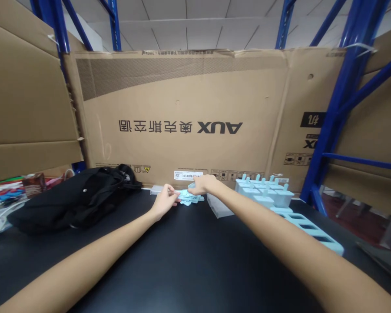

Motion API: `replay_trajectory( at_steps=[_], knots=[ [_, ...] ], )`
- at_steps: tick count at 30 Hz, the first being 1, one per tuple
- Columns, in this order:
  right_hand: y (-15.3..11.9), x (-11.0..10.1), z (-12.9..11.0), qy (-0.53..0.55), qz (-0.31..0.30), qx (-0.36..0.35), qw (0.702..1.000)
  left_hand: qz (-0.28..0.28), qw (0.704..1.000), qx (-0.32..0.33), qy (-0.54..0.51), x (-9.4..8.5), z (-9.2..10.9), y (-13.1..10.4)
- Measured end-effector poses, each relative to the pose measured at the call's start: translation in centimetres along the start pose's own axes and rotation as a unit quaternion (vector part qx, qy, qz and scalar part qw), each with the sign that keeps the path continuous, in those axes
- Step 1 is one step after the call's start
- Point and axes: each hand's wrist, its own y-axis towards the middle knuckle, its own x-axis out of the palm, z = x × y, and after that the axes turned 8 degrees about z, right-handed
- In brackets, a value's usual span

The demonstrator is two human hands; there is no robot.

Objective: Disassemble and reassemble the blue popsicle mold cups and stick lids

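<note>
A pile of light-blue sticks (pixel 189 198) sits at the far side of a black table (pixel 182 256), before an upright cardboard panel (pixel 169 95). The left hand (pixel 164 201) touches the pile's left edge with bent fingers; the right hand (pixel 203 184) reaches over its far right, fingers curled downward, though whether either grasps a stick cannot be told. A clear plastic box (pixel 219 206) lies just right, with filled popsicle molds (pixel 263 191) and a blue frame (pixel 313 228) farther right. A black bag (pixel 74 198) rests left.
</note>
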Motion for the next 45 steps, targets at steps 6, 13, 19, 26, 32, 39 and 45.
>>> replay_trajectory(
  at_steps=[6, 13, 19, 26, 32, 39, 45],
  knots=[
    [3.7, 1.1, -1.3, -0.012, -0.025, 0.028, 0.999, -0.119, 0.990, 0.081, 0.008, -0.1, 0.0, -0.5],
    [-0.8, -0.1, 0.1, 0.004, 0.084, -0.044, 0.995, -0.002, 0.950, 0.223, 0.219, -3.3, 1.0, 0.5],
    [-1.9, 4.5, -6.3, 0.002, 0.120, -0.277, 0.953, 0.187, 0.936, 0.212, 0.208, -10.9, -1.4, 3.3],
    [1.6, 5.1, -9.0, -0.011, 0.229, -0.257, 0.939, 0.046, 0.947, 0.215, 0.234, -14.0, -4.2, 4.4],
    [-8.2, 0.3, 6.6, -0.051, 0.472, -0.010, 0.880, -0.113, 0.905, 0.262, 0.316, -13.3, -4.7, 4.8],
    [-16.6, 7.1, 19.6, 0.158, 0.355, 0.243, 0.889, -0.127, 0.898, 0.255, 0.336, -13.2, -4.7, 4.7],
    [-14.8, 8.2, 19.4, 0.080, 0.095, 0.246, 0.961, -0.135, 0.886, 0.264, 0.356, -13.1, -5.1, 4.8]
  ],
)
